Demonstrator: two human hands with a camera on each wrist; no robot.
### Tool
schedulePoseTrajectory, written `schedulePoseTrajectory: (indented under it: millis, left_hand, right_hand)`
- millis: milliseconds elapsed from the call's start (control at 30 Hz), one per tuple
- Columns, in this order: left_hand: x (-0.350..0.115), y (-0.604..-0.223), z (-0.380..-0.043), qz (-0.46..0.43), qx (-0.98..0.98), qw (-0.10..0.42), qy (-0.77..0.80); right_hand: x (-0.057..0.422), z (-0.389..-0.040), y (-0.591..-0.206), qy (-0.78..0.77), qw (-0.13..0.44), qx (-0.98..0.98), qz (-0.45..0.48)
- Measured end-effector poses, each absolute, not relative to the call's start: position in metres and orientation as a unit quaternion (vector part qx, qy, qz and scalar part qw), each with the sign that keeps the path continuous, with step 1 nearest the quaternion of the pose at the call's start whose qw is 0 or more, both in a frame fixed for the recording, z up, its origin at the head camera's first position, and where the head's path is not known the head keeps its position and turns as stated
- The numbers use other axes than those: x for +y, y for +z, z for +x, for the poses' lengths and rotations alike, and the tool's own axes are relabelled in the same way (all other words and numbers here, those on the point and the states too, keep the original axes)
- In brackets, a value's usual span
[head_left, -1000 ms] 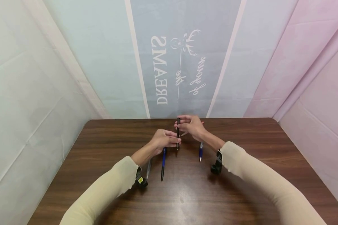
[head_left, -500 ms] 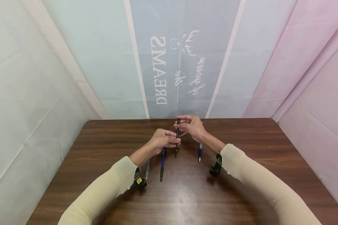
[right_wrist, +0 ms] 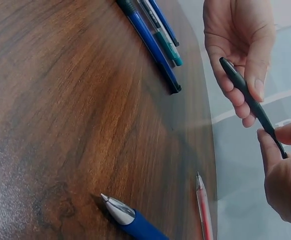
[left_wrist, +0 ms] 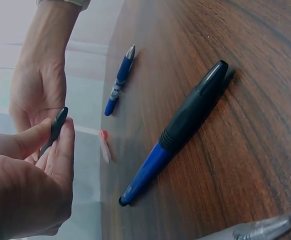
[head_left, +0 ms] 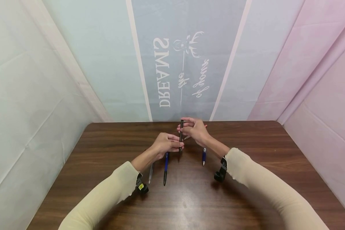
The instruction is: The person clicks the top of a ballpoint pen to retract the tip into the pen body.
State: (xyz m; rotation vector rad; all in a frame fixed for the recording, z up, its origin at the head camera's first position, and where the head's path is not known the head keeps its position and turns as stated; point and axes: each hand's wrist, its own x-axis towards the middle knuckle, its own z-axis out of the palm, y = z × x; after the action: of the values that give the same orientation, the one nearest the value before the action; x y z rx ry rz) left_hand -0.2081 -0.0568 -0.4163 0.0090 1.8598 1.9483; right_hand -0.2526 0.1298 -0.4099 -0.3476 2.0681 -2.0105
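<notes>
Pale fabric backdrop (head_left: 187, 60) closes in the far side, left and right; mirrored "DREAMS" lettering on the far panel. Wood-grain table (head_left: 187, 207) in front of it, far corners rounded. Far edge is the tight side: right-hand fingers overlap it in the head view, with fabric directly behind. Plenty of room out to both side edges, plus a broad stretch of wood on the person's side.

Left sleeve (head_left: 99, 195) and right sleeve (head_left: 270, 180), both cream, come in from the near side and angle inward. Right hand (head_left: 196, 131) sits farther out, left hand (head_left: 166, 143) a bit nearer the person; small gap between them. Black wrist unit on each: left unit (head_left: 142, 187) has a yellow mark, right unit (head_left: 219, 172) hangs by the cuff.

Both hands grip the same black pen (head_left: 181, 134). Right pinches the far end, left pinches near the near end, thumb against fingers. Pen spans the gap, near end toward the person, held off the wood.

On the table: blue pen (head_left: 166, 169) with black grip, near the left hand; clear pen (head_left: 151, 174) left of it, partly hidden by the left wrist; blue-and-silver pen (head_left: 204, 156) by the right forearm, far end covered; red-and-clear pen (right_wrist: 203, 205) near the far edge, mostly behind the right hand in the head view.
</notes>
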Motion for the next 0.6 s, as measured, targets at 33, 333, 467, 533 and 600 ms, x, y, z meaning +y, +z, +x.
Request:
schedulePoseTrajectory:
  millis: [33, 333, 467, 533, 600]
  left_hand:
    - [-0.057, -0.416, -0.208, 0.005, 0.674, 0.222, 0.705]
    - [-0.060, -0.416, -0.203, 0.015, 0.683, 0.222, 0.696]
    - [-0.061, -0.417, -0.201, 0.013, 0.691, 0.220, 0.689]
    - [-0.061, -0.417, -0.199, 0.014, 0.694, 0.219, 0.686]
    - [-0.062, -0.416, -0.197, 0.015, 0.698, 0.219, 0.681]
  right_hand:
    - [0.130, -0.252, -0.410, -0.689, 0.118, 0.705, -0.119]
    - [0.128, -0.249, -0.411, -0.688, 0.115, 0.708, -0.108]
    - [0.128, -0.247, -0.412, -0.695, 0.121, 0.700, -0.110]
    - [0.128, -0.245, -0.412, -0.695, 0.125, 0.699, -0.112]
    - [0.129, -0.243, -0.412, -0.692, 0.129, 0.701, -0.116]
